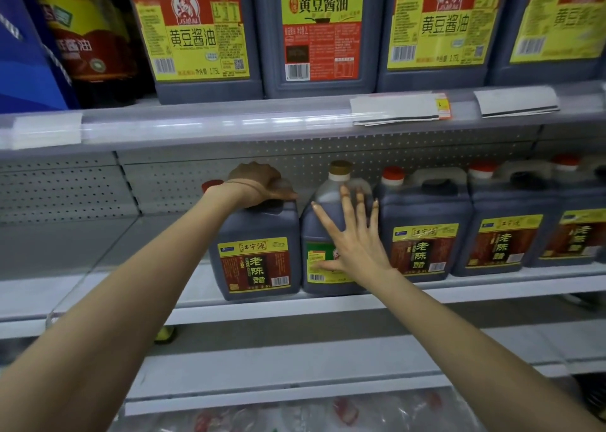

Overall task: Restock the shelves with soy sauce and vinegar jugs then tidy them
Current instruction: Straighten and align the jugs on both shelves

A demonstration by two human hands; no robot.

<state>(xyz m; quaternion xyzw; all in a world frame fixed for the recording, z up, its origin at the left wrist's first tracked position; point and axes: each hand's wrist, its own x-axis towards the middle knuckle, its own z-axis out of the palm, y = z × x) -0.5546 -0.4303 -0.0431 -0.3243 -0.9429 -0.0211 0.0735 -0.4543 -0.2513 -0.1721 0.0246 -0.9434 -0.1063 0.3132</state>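
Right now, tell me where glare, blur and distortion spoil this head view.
Head view: glare streaks the price rail; wide-angle distortion bows the shelf edges and tilts the far-right soy sauce jug; the packets at the bottom edge are blurred; the vinegar jug label under the left hand reads clearly.

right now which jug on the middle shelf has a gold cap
The rounded jug under the right hand; its neighbours are square with red caps.
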